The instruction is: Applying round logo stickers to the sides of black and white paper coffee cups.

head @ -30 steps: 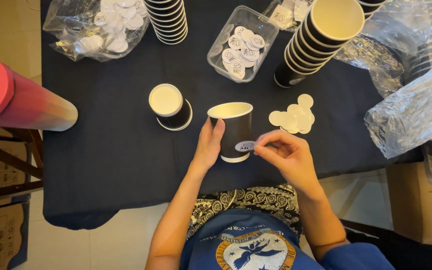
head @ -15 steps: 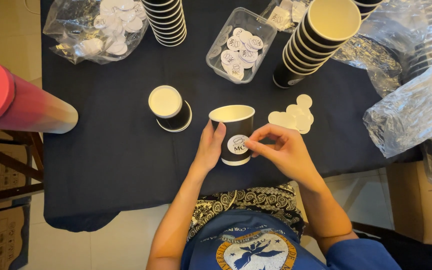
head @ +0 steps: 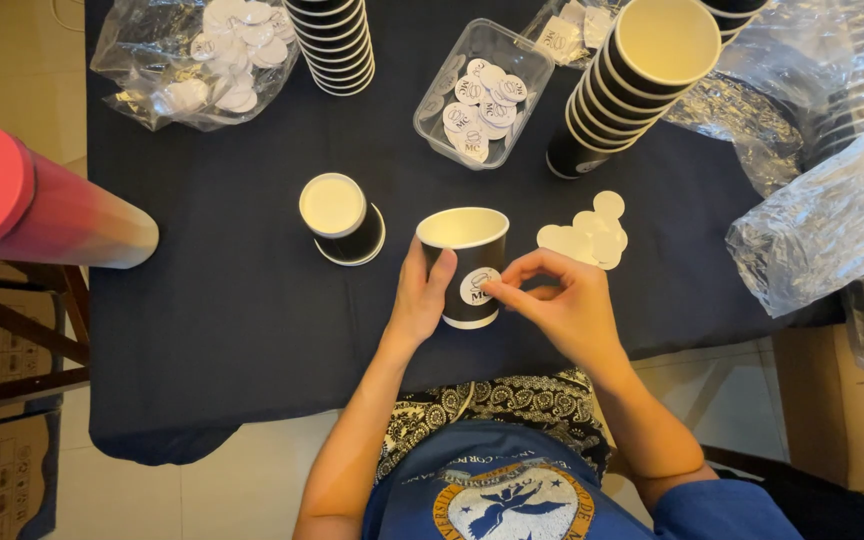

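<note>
One upright black paper cup (head: 466, 262) near the front edge of the dark-clothed table (head: 232, 300), mouth up, long axis vertical; left hand (head: 420, 292) wraps its left side, fingers closed round the wall; right hand (head: 564, 305) pinches w/ thumb and fingertips at a round white sticker (head: 478, 287) on the cup's front face, the side toward the person; whether the sticker is fully stuck down, can't tell.

One more black cup (head: 340, 217) stands upside down just left of it, white base up; the two are apart.

Cup stacks: 2 clear ones, one at the back edge left of centre (head: 334, 42), one lying tilted toward the back-right (head: 632, 85); more stacks inside clear plastic wrap (head: 832, 215) at the right edge, count unclear.

One clear rectangular plastic tub (head: 484, 92) of round white printed stickers at back centre; one clear bag (head: 192, 60) of white round discs at the back-left corner; a small heap of blank white round backings (head: 587, 235) just right of the held cup, approx. 6.

One pink-red tube (head: 37, 205) lies over the left edge.
</note>
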